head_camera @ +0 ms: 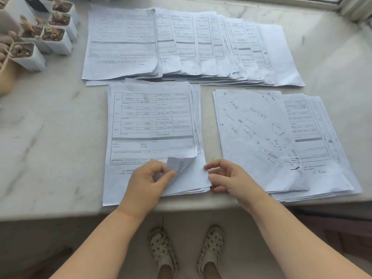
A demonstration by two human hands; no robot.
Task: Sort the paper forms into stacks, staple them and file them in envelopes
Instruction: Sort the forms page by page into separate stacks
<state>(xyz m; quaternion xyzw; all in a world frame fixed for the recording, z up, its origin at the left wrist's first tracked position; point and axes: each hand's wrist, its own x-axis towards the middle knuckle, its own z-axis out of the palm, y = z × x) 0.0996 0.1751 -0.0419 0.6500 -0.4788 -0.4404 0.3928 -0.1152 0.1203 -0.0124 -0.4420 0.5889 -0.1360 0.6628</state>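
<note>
A stack of printed forms lies in front of me on the marble counter. My left hand pinches the top sheet's lower right corner, which is curled up off the stack. My right hand hovers at the stack's right edge, fingers loosely curled, fingertips touching the paper's edge. To the right lies a second pile topped by a sheet with handwriting. A wide fanned spread of forms covers the back.
Several small white plant pots crowd the back left corner. The counter's front edge runs just below the stacks. A window frame borders the back right. My feet in patterned slippers stand on the floor below.
</note>
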